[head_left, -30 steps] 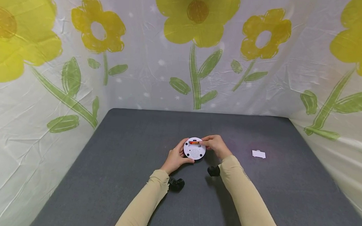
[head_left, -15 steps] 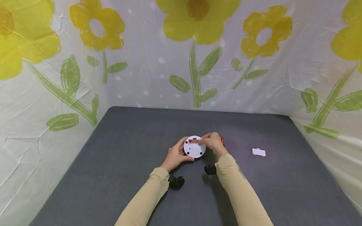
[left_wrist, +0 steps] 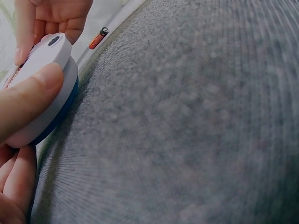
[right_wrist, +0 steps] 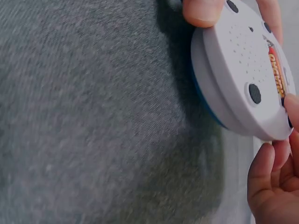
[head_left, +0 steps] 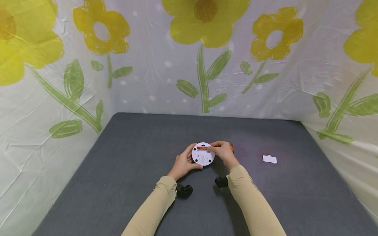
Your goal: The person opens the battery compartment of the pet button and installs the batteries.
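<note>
A round white device [head_left: 203, 159] with a blue lower edge has speaker holes, dark round feet and an uncovered battery compartment facing up. My left hand [head_left: 182, 164] grips it from the left, thumb along the near rim. In the compartment lies a red-orange battery [right_wrist: 276, 72], seen in the head and right wrist views. My right hand [head_left: 224, 152] is at the right side, its thumb pressed on the battery's right end and its other fingers curled at the device's rim. Behind this hand, a second battery [left_wrist: 98, 38] rests on the table.
The white battery cover [head_left: 269, 159] lies on the dark grey table [head_left: 143, 137], to the right of the hands. A flower-printed curtain [head_left: 145, 90] hangs along the table's back and sides. Black wrist cameras [head_left: 184, 191] sit below both sleeves.
The battery in the compartment has gone from slightly tilted to lying flat. My right hand has shifted slightly, and the loose battery now shows beside it. The left hand keeps its hold.
</note>
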The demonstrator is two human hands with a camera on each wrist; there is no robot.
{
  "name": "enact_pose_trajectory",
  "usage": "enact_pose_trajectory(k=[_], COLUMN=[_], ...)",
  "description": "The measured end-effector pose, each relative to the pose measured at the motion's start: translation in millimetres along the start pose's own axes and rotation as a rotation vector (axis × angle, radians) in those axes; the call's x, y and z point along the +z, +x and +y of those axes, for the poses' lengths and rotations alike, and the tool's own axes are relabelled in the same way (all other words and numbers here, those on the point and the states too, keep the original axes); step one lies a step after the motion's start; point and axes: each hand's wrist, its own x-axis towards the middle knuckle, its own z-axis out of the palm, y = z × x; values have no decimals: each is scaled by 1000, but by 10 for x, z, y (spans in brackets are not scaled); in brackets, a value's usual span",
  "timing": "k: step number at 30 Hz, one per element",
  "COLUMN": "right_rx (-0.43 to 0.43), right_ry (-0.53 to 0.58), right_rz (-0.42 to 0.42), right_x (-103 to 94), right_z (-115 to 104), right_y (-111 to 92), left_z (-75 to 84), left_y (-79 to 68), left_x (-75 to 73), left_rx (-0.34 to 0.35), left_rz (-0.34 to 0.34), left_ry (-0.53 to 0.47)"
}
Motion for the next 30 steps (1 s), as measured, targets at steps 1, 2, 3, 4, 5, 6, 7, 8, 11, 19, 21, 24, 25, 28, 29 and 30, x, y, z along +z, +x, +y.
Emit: enact_pose_trajectory(k=[1, 2, 3, 4, 5, 6, 7, 8, 11, 19, 21, 24, 25, 28, 29, 30], right_rx=[-9, -34, -53, -77, -104, -120, -137, -149, -149, -209, -217, -223, -221, -204, -195, -183], right_ry=[11, 16, 22, 26, 25, 25, 28, 31, 29, 65, 61, 51, 45, -1, -16, -35], right_rz=[-6, -14, -26, -39, -56, -74, -93, -111, -144, -41, 1, 71, 97, 164, 183, 193], right_x=[-10, -25, -39, -53, -70, -86, -105, -125, -198, -487, -552, -627, -646, -678, -683, -686], right_z=[12, 17, 25, 42, 55, 67, 80, 90, 150, 318, 339, 323, 331, 356, 407, 417], right_y=[-3, -15, -26, -28, -36, -40, -44, -50, -40, -19, -17, -48, -46, -31, 10, 12], left_z=[0, 1, 0, 0, -2, -4, -4, -4, -1, 0, -2, -6, -9, -14, -13, -11], left_y=[-1, -3, -4, -5, -5, -4, -4, -4, -3, 1, -3, -5, -5, -4, -5, -7], left_x=[2, 4, 7, 10, 14, 16, 18, 20, 23, 22, 22, 23, 25, 29, 30, 31], left_rx=[-2, -5, -6, -8, -9, -10, -11, -12, -17, 18, 24, 20, 19, 20, 23, 24], left_rz=[3, 4, 6, 8, 9, 11, 12, 13, 16, 28, 33, 36, 38, 40, 41, 40], left_ry=[8, 14, 19, 24, 25, 23, 24, 19, 9, 31, 37, 45, 45, 51, 54, 55])
